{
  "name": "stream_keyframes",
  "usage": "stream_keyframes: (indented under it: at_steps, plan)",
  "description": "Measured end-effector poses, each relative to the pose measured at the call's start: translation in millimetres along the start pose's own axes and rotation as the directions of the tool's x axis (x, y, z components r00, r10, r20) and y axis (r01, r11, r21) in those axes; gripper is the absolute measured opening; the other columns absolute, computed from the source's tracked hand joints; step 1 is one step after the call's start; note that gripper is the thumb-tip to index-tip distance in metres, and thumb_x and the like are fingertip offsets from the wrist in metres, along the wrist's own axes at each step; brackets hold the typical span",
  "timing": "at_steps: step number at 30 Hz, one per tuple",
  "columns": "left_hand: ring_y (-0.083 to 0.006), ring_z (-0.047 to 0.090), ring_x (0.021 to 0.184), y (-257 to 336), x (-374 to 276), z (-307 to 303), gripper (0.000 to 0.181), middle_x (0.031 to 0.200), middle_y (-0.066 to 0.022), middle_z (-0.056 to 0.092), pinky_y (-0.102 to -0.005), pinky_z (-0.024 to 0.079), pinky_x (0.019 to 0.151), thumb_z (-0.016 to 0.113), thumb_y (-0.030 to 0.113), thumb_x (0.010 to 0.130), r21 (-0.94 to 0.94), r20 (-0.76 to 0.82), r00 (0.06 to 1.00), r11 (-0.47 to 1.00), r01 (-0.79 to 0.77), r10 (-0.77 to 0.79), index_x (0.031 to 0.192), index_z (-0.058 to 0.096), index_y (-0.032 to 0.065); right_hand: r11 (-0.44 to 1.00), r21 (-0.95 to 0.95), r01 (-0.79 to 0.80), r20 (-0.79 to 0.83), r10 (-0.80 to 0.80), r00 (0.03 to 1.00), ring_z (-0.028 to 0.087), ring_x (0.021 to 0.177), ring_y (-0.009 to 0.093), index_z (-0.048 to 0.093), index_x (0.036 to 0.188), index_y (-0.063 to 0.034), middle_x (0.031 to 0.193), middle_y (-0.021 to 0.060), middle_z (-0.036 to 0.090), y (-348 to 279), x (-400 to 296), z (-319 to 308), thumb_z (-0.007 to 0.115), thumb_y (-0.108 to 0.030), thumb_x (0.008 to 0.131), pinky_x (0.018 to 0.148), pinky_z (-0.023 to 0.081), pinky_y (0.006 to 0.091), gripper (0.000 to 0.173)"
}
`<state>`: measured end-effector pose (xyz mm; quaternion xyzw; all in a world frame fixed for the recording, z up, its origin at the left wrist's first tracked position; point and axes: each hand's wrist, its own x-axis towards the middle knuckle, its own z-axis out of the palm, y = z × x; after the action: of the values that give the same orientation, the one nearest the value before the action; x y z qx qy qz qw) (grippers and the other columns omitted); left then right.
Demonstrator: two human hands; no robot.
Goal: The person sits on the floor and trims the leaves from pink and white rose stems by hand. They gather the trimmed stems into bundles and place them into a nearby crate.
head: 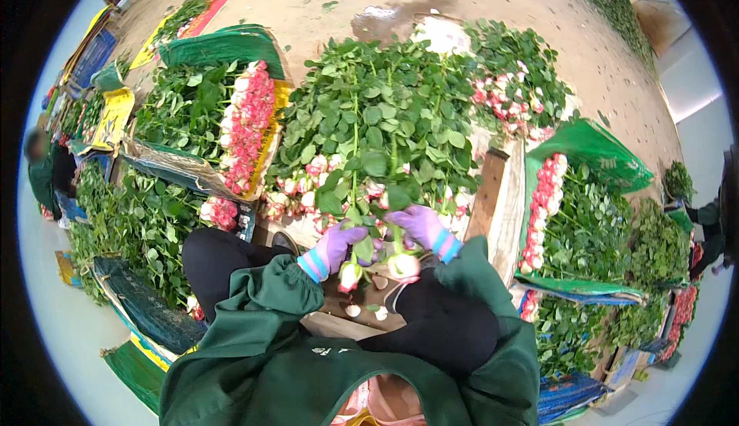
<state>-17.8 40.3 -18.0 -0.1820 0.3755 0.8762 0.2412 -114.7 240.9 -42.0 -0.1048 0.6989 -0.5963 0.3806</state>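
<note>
Purple gloves with blue and pink cuffs cover both hands. My left hand (338,248) grips the leafy stem of a pink-and-white rose (350,276), whose bloom hangs below the fingers. Just to the right, my right hand (420,227) is at the stem of a second, paler rose (403,267); its fingers are curled and partly hidden by the stem and leaves. Both stems point away from me, over a large heap of leafy cut roses (381,114). Loose petals (381,313) lie below the blooms, between my legs.
Rose bundles in green woven wraps (222,45) lie at the left, others in a green wrap (600,149) at the right. A wooden board (488,192) stands right of the heap. A co-worker (46,172) is at the far left; another person (713,224) is at the right edge.
</note>
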Motion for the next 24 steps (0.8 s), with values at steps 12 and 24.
stream_keyframes:
  at_steps: [12, 24]
  plan:
    - [-0.0252, 0.065, 0.076, -17.5, 17.3, -11.2, 0.027, 0.089, -0.0142, 0.064, -0.0368, 0.056, 0.059, 0.052, 0.017, 0.087, -0.013, -0.125, 0.991, 0.999, 0.037, -0.038, 0.111, 0.047, 0.0050, 0.784, -0.405, -0.471, -0.713, 0.052, 0.699, 0.061, 0.081, 0.031, 0.056, 0.105, -0.0061, 0.086, 0.0175, 0.062, 98.1, -106.8, -108.1, 0.058, -0.028, 0.076, 0.071, 0.046, 0.0386, 0.036]
    - [-0.0308, 0.062, 0.082, -28.0, 20.8, -33.6, 0.028, 0.092, -0.0190, 0.061, -0.0422, 0.052, 0.073, 0.046, 0.008, 0.087, 0.062, -0.145, 0.989, 0.998, 0.015, -0.006, 0.114, 0.047, -0.0007, 0.574, -0.136, -0.807, -0.774, 0.447, 0.449, 0.056, 0.092, 0.037, 0.056, 0.100, -0.0091, 0.097, 0.0199, 0.060, 232.6, -165.7, -41.3, 0.049, -0.043, 0.081, 0.079, 0.043, 0.0449, 0.039]
